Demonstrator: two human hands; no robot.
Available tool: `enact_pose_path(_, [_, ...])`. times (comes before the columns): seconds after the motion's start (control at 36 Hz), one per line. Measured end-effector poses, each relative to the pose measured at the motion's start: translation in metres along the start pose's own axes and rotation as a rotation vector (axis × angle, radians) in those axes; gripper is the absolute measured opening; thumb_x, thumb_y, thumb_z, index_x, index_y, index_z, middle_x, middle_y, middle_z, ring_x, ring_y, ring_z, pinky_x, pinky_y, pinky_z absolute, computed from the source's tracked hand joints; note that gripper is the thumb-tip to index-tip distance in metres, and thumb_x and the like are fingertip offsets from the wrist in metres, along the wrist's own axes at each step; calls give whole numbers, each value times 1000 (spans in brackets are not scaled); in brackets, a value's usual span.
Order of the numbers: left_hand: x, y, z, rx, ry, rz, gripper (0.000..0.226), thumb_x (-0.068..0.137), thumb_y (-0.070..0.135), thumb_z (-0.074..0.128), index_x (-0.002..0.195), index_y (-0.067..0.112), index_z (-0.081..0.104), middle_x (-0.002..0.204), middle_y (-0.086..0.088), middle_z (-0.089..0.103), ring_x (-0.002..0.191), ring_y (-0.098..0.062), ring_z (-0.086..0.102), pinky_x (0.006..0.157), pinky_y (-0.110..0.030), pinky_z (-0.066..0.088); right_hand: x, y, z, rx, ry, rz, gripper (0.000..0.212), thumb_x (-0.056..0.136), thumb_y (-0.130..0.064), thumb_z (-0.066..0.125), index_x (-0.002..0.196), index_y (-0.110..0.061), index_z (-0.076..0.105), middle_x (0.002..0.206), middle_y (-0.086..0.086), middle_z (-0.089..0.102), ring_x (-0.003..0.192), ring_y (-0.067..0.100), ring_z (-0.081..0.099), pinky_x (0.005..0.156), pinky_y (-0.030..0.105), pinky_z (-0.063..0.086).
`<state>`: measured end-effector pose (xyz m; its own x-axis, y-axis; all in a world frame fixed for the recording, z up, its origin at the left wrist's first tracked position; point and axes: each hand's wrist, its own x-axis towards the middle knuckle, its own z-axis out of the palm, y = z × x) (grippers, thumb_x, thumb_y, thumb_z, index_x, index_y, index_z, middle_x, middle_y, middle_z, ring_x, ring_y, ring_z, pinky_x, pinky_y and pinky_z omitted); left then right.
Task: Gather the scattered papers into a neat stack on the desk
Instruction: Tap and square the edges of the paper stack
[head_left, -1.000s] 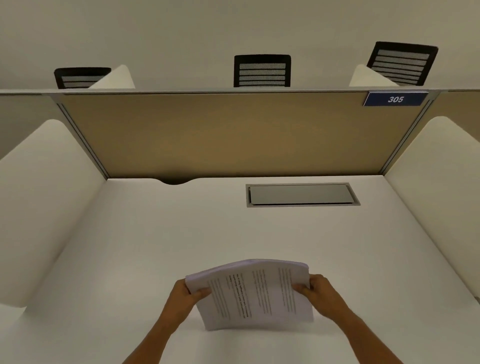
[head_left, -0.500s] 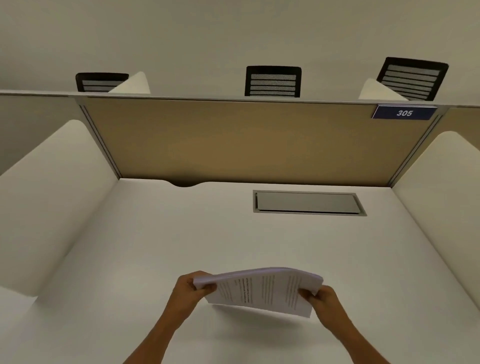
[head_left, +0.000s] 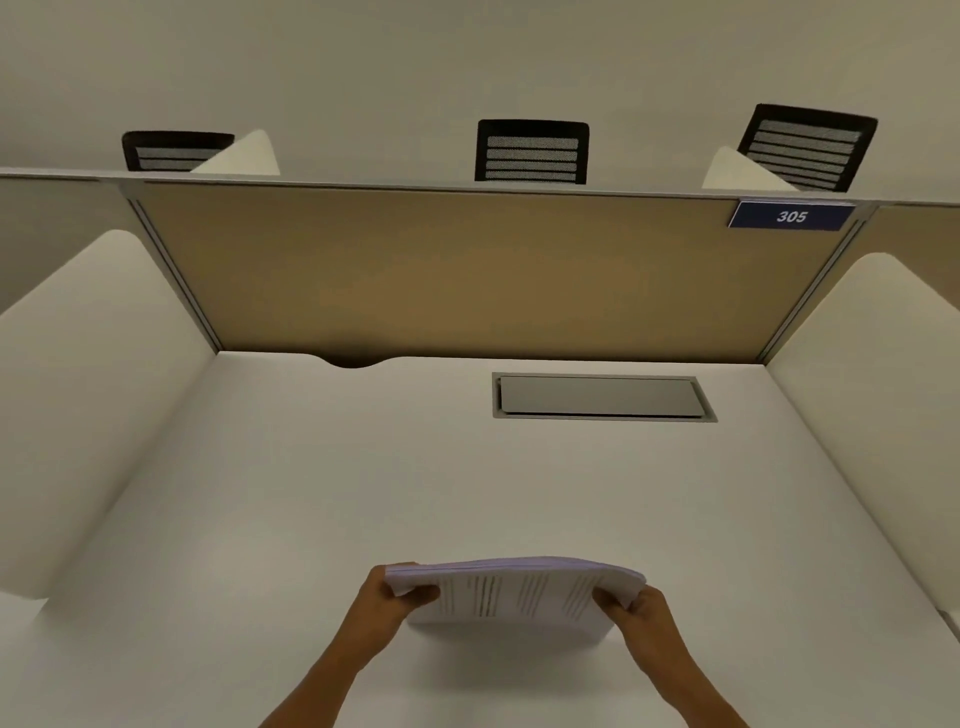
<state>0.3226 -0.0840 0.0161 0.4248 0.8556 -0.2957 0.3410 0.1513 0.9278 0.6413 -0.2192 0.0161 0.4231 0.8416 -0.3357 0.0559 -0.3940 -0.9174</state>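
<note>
— Papers (head_left: 514, 592): where are they?
— Low in the frame, a little right of centre, gathered in one stack and held over the white desk (head_left: 322, 493). The stack is nearly flat, its top bowed slightly upward, printed lines showing on the near side. A shadow lies on the desk right below it; I cannot tell whether the near edge touches the surface.

— And the hands?
— The left hand (head_left: 397, 597) pinches the stack's left end, thumb on the near face, fingers curled behind it. The right hand (head_left: 636, 610) grips the right end the same way, thumb across the near face. Both forearms come up from the bottom edge.

— What else is on the desk?
— A grey hatch (head_left: 602, 397) set flush into the surface, right of centre, well apart from the papers. A small cut-out (head_left: 356, 361) sits in the far edge, towards the left.

— Around it?
— A tan panel (head_left: 467, 275) stands along the back, with a blue sign (head_left: 790, 215) reading 305 at its upper right corner. White dividers close the left (head_left: 93, 395) and right (head_left: 878, 374) sides. Three black chair backs (head_left: 532, 151) show above the panel, across the top of the frame.
</note>
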Motion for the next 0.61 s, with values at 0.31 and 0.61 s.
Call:
enact_pose_path(0.31, [0, -11, 4, -33, -7, -74, 27, 89, 11, 72, 106, 31, 77, 102, 8, 80, 100, -7, 73, 82, -19, 59, 6, 8, 1, 9, -44, -1, 26, 95, -4, 64, 101, -24, 79, 98, -2, 81, 94, 12, 75, 72, 14, 56])
enact_pose_path(0.61, [-1, -9, 3, 35, 15, -37, 28, 89, 14, 73, 90, 41, 79, 91, 9, 79, 87, -3, 71, 72, -14, 54, 6, 16, 2, -16, -11, 15, 23, 94, -7, 66, 101, -25, 78, 97, -8, 81, 93, 5, 74, 78, 18, 52])
